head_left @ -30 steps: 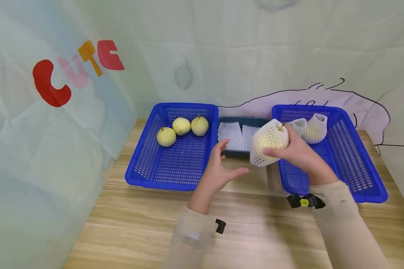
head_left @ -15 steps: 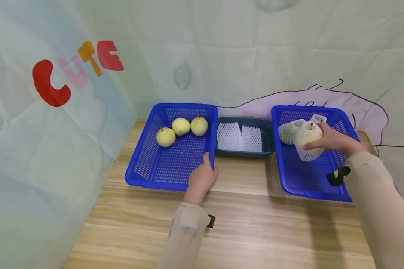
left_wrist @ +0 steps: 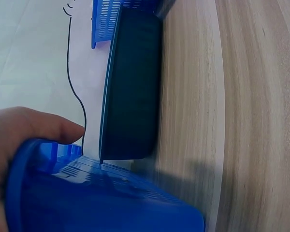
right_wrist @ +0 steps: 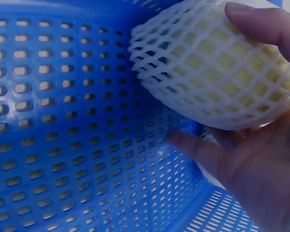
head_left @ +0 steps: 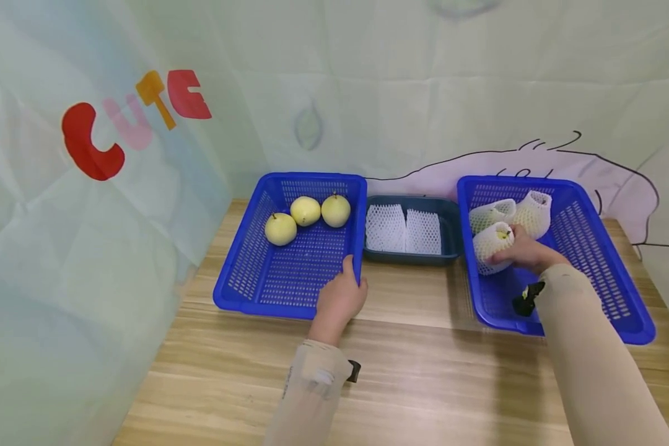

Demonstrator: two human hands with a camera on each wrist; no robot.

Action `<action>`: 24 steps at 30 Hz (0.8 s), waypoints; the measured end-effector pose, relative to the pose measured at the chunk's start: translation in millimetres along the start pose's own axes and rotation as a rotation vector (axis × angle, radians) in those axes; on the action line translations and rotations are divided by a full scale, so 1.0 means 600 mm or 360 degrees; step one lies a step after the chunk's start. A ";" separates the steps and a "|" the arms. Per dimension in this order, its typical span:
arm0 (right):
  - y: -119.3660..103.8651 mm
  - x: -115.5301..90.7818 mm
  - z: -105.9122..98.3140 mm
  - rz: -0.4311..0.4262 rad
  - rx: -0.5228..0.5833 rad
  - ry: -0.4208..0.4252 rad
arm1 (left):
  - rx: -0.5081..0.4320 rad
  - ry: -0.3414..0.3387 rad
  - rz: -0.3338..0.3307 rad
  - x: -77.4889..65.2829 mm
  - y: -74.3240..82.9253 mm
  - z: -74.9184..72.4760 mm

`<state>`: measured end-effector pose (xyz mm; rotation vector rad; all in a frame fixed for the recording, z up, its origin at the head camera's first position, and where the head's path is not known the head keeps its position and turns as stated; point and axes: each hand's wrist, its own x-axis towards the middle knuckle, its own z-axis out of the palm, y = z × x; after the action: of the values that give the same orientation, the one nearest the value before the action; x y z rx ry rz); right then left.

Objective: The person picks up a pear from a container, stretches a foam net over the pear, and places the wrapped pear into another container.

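Note:
My right hand (head_left: 526, 251) grips a pale yellow pear in a white foam net sleeve (head_left: 484, 251), low inside the right blue basket (head_left: 582, 238). In the right wrist view, thumb and fingers lie around the netted pear (right_wrist: 217, 67), close to the perforated basket wall (right_wrist: 63, 96). Two other netted pears (head_left: 533, 214) lie behind it in the same basket. My left hand (head_left: 340, 300) holds the near right rim of the left blue basket (head_left: 267, 308), its thumb over the edge in the left wrist view. Several bare pears (head_left: 305, 211) sit at the back of that basket.
Between the baskets stands a dark teal tray (head_left: 450, 229) with foam net sleeves (head_left: 384, 228) lying flat in it. All stand on a wood-grain table (head_left: 412, 371), against a printed cloth backdrop (head_left: 368, 111).
My right hand has carried the netted pear rightward and down into the right basket, beside the other two. My left hand has moved from mid-air to the left basket's rim.

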<state>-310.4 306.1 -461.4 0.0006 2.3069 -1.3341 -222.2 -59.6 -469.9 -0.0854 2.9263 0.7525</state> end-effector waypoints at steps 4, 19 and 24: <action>0.005 0.000 0.004 0.0033 -0.0014 0.0053 | 0.0010 0.0004 0.0007 0.001 -0.001 0.002; 0.008 0.010 -0.006 -0.0101 -0.0238 0.0018 | 0.0013 0.0013 0.0003 0.000 0.000 0.001; 0.017 0.020 0.001 -0.0173 -0.0260 0.0168 | 0.0020 0.0013 0.0006 0.000 0.000 0.000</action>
<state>-318.6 308.4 -474.8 -0.1116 2.5317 -1.2194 -222.2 -59.8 -470.0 -0.0824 2.9397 0.7358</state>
